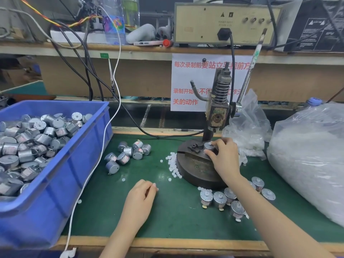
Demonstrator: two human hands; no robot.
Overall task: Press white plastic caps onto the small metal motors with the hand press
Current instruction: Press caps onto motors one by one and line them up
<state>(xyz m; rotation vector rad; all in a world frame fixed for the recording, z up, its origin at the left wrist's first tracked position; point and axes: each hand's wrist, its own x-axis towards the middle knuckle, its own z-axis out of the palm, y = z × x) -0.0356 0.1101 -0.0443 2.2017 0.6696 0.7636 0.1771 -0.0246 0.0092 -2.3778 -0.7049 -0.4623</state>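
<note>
A person's right hand [224, 158] reaches to the round dark metal base [193, 170] of a bench-top hand press [219, 108]. Its fingers and thumb curl around 1 small silver metal motor [208, 147], seated upright in the fixture, apparently to steady it under the ram. A white plastic cap [210, 143] appears to sit on top of the motor. The left hand [141, 194] rests on the green mat [167, 220] with fingers curled; I cannot tell whether it pinches a cap. Loose white caps [173, 164] lie against the base, within easy reach. The long press lever [250, 71] stands raised, with no hand on it.
</note>
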